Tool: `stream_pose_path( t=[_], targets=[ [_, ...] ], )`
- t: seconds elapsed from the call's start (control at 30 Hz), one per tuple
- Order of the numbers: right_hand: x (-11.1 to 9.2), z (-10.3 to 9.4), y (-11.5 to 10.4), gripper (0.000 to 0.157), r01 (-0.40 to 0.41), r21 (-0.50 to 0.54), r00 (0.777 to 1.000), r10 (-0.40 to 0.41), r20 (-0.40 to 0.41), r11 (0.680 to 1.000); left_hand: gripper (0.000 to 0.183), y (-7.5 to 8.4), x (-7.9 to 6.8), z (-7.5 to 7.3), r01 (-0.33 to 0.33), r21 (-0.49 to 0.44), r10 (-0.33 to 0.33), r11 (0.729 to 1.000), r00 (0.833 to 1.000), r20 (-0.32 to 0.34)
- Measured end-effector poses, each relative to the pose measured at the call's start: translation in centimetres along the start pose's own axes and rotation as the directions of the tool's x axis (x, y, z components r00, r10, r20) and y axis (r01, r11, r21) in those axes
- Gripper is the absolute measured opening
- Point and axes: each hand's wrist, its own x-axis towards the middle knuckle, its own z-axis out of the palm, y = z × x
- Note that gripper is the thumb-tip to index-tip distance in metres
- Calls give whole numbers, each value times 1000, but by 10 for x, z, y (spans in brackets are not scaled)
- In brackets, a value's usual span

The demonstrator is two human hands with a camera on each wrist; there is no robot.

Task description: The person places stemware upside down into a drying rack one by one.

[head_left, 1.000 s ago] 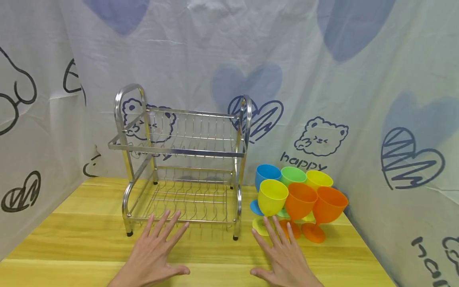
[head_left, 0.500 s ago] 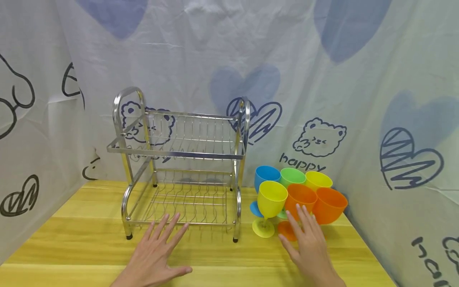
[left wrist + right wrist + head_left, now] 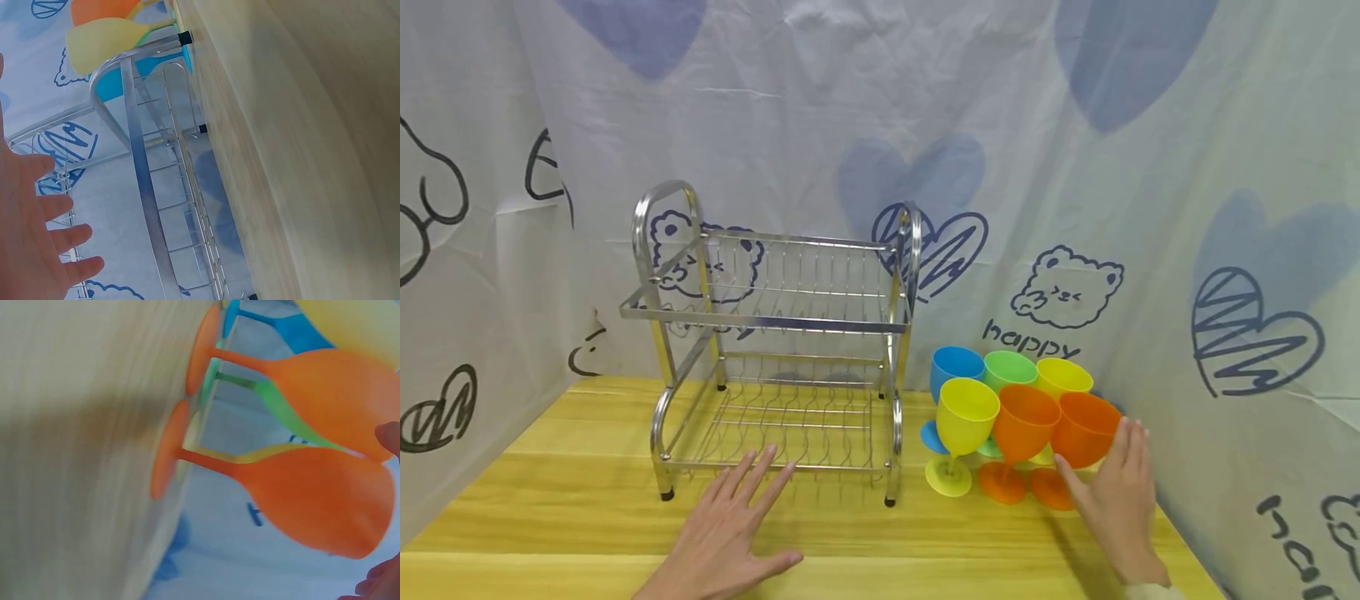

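Observation:
My right hand (image 3: 1116, 500) is at the front right orange goblet (image 3: 1086, 429), thumb on its left side and fingers by its right rim. In the right wrist view the thumb tip (image 3: 389, 436) and fingertips (image 3: 375, 581) stand apart, either side of that bowl. Beside it stands a second orange goblet (image 3: 1027, 417), then a yellow goblet (image 3: 967, 417). Behind are a blue goblet (image 3: 955, 367), a green one (image 3: 1009, 367) and another yellow one (image 3: 1063, 375). My left hand (image 3: 722, 529), fingers spread and holding nothing, is in front of the rack.
A two-tier metal dish rack (image 3: 767, 319) stands on the wooden table (image 3: 550, 492), left of the goblets. A printed cloth (image 3: 820, 108) hangs behind and along both sides. The table's right edge runs close by the right hand.
My right hand has moved right, from before the front yellow goblet, past the middle orange one, to the right orange goblet. The left hand has stayed almost still.

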Motion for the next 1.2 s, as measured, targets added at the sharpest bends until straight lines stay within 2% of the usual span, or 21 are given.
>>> stream_pose_path(
  t=[0.07, 0.13, 0.2, 0.27, 0.37, 0.43, 0.53, 0.77, 0.93, 1.07, 1.2],
  targets=[
    [1, 1, 3, 107, -139, 56, 987, 133, 89, 989, 90, 1, 0, -1, 6, -21, -6, 1000, 1000, -1],
    [3, 2, 5, 113, -275, 119, 949, 249, 191, 954, 90, 2, 1, -1, 12, -50, -12, 999, 1000, -2],
    [5, 4, 9, 117, -389, 195, 901, 328, 283, 900, 90, 3, 1, -2, 16, -74, -17, 997, 1000, -10],
    [9, 6, 13, 118, -461, 281, 866, 357, 351, 841, 89, 4, 1, -2, 26, -107, -28, 994, 999, -21],
    [11, 9, 19, 119, -523, 396, 837, 365, 408, 755, 84, 7, 2, -2, 42, -144, -47, 989, 998, -35],
    [12, 12, 23, 119, -551, 436, 822, 373, 430, 711, 81, 10, 3, -2, 52, -159, -59, 986, 997, -42],
    [11, 14, 26, 117, -575, 436, 805, 382, 455, 692, 76, 14, 5, -4, 71, -191, -81, 979, 996, -41],
    [10, 16, 27, 106, -588, 382, 788, 397, 470, 713, 68, 23, 7, -7, 103, -354, -123, 929, 992, -34],
    [9, 18, 27, 102, -595, 397, 794, 434, 426, 699, 59, 26, 8, -10, 99, -448, -130, 888, 991, -37],
    [6, 18, 29, 97, -595, 430, 802, 463, 378, 680, 54, 27, 8, -14, 104, -530, -147, 841, 988, -39],
    [3, 14, 31, 94, -588, 437, 809, 486, 332, 681, 53, 26, 10, -20, 105, -574, -175, 812, 982, -67]
  ],
)
